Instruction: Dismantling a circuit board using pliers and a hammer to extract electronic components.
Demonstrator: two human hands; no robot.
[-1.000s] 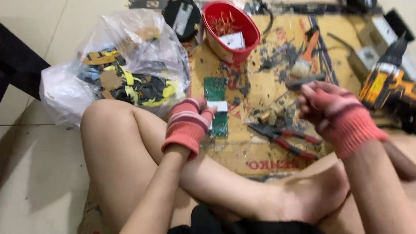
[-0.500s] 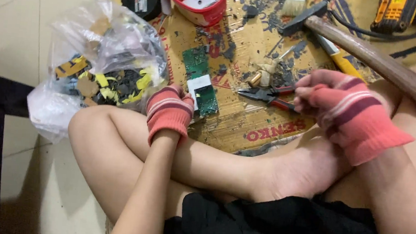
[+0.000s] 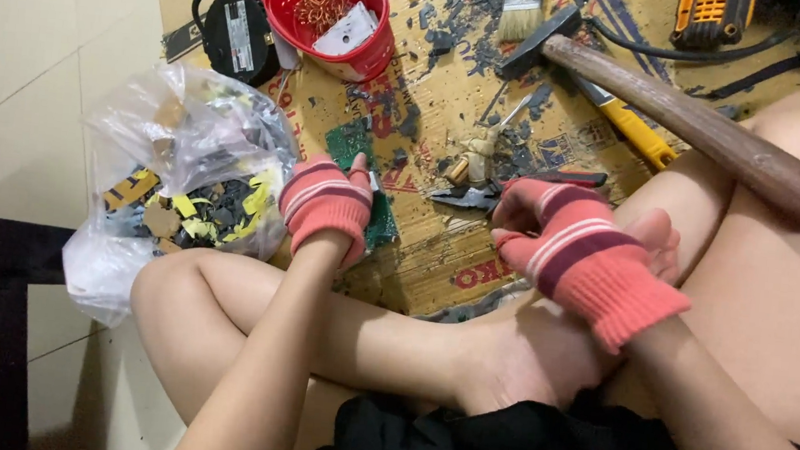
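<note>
My left hand (image 3: 326,207) presses down on the green circuit board (image 3: 360,154) | my right hand (image 3: 576,250) curls over the pliers (image 3: 509,188), grip unclear | hammer (image 3: 689,120) across my knee.

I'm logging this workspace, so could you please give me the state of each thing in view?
left hand: gloved, resting on the green circuit board
right hand: gloved, at the pliers
green circuit board: flat on the cardboard
red bowl: upright, holding wire scraps
plastic bag: open, full of scrap
hammer: lying unheld
</note>
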